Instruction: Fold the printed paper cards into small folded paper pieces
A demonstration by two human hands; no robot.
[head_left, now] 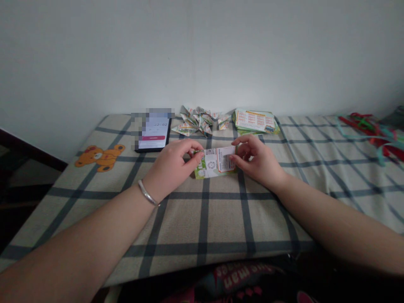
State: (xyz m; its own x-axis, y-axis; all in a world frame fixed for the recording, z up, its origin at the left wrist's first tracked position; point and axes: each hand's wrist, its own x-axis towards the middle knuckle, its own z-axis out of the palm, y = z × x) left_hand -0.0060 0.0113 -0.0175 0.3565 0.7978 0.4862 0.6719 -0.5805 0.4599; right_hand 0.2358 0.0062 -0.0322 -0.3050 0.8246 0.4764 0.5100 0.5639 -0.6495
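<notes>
A small printed paper sheet [215, 162], green and white with red print, lies folded on the checked cloth. My left hand [172, 166] pinches its left edge with fingers closed; a silver bracelet sits on that wrist. My right hand [256, 159] grips the sheet's right edge between thumb and fingers. Both hands rest low on the cloth, on either side of the sheet.
A phone [153, 133] with a lit screen lies at the back left. Several folded paper shapes [199, 120] sit by the wall, next to a stack of printed sheets [255, 121]. Red and green ribbons [375, 130] lie far right. A bear print [100, 157] marks the cloth [202, 219].
</notes>
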